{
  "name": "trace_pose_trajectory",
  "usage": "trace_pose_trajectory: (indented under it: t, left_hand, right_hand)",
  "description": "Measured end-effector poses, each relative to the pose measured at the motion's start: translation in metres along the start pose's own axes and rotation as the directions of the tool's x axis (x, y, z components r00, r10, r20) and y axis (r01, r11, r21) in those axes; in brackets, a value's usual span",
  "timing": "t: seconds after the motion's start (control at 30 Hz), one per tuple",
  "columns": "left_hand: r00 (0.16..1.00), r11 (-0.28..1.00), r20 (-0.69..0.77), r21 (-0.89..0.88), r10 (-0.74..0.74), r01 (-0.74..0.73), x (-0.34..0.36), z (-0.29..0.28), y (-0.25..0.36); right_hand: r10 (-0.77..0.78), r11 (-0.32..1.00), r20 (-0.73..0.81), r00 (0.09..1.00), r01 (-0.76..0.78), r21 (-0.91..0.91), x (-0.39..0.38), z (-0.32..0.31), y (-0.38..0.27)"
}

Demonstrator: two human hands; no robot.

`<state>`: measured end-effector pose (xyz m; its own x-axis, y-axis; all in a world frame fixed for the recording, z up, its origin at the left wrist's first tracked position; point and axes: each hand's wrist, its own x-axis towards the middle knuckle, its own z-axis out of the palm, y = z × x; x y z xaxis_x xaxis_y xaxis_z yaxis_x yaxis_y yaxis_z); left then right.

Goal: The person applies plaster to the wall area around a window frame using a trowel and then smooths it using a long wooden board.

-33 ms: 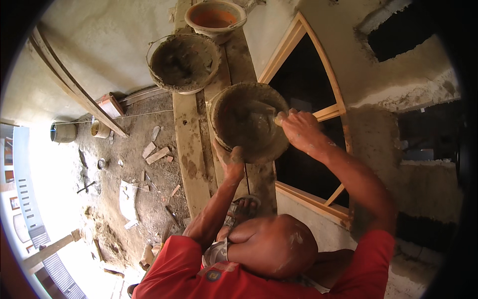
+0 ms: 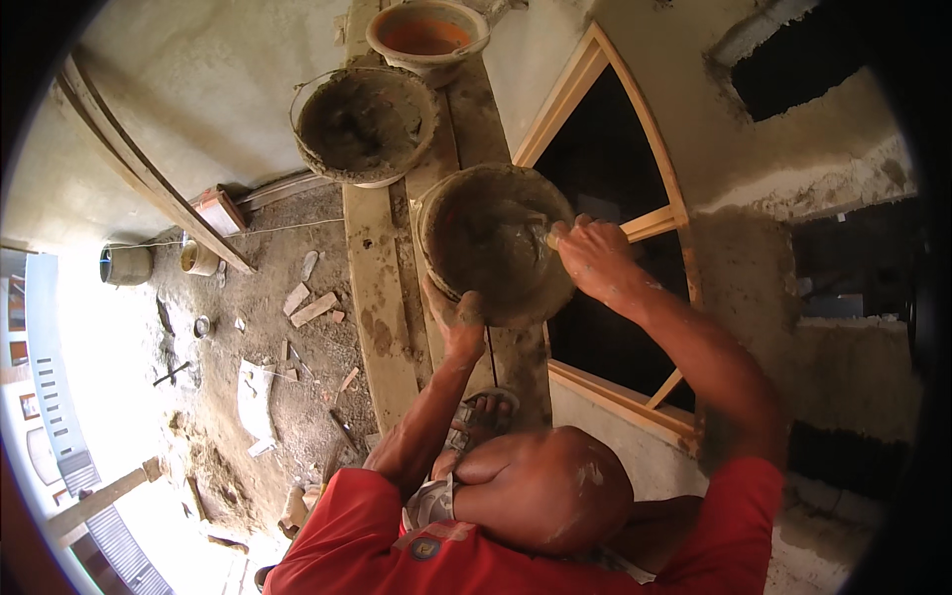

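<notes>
A mortar-caked bucket [image 2: 432, 213] stands on the planks in front of me, with wet grey mortar [image 2: 486, 258] inside. My left hand [image 2: 458, 315] grips its near left rim, thumb over the edge. My right hand [image 2: 598, 256] is closed at the right rim around the light-coloured handle of a trowel [image 2: 538, 234]. The trowel's blade lies in the mortar and is mostly covered. Beyond, to the left, sits a second bucket [image 2: 367, 124] with mortar and a wire handle. Behind that is a pale bucket [image 2: 426, 45] with an orange inside.
I crouch on a raised scaffold of planks [image 2: 377, 288], one sandalled foot [image 2: 489, 405] near the bucket. On the right is a wooden window frame [image 2: 659, 169] set in the wall. Down to the left, the ground holds brick pieces [image 2: 313, 309], pails [image 2: 126, 264] and a leaning timber [image 2: 164, 183].
The trowel blade has shifted slightly in the mortar and shows less. Both hands stay almost in the same places.
</notes>
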<state>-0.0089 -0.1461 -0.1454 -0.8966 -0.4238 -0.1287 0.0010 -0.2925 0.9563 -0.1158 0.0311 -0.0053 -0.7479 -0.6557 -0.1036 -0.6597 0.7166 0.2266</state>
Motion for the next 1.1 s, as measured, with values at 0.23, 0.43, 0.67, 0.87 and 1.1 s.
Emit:
trace_pose_trajectory:
  t: [0.23,0.43,0.67,0.87,1.1]
  left_hand:
    - [1.0,0.998,0.0,0.063,-0.019,0.019,-0.008,-0.013,0.005]
    - [0.995,0.994,-0.013,-0.047,-0.102,0.101,-0.016,-0.013,0.012]
    - [0.994,0.993,0.0,0.044,-0.11,0.11,-0.02,-0.008,0.013]
    - [0.994,0.994,-0.004,0.015,-0.106,0.106,-0.01,-0.031,-0.022]
    - [0.995,0.996,0.068,0.066,-0.071,0.067,-0.013,-0.027,0.001]
  right_hand:
    - [0.007,0.965,0.256,0.967,-0.074,0.252,-0.016,0.021,-0.027]
    - [-0.062,0.928,0.326,0.943,-0.066,0.367,-0.054,-0.027,-0.024]
    - [-0.037,0.961,0.453,0.89,-0.092,0.26,-0.052,0.006,-0.036]
    - [0.084,0.951,0.334,0.939,-0.175,0.253,-0.034,0.006,-0.026]
    - [0.049,0.981,0.166,0.985,-0.079,0.178,-0.012,-0.005,-0.002]
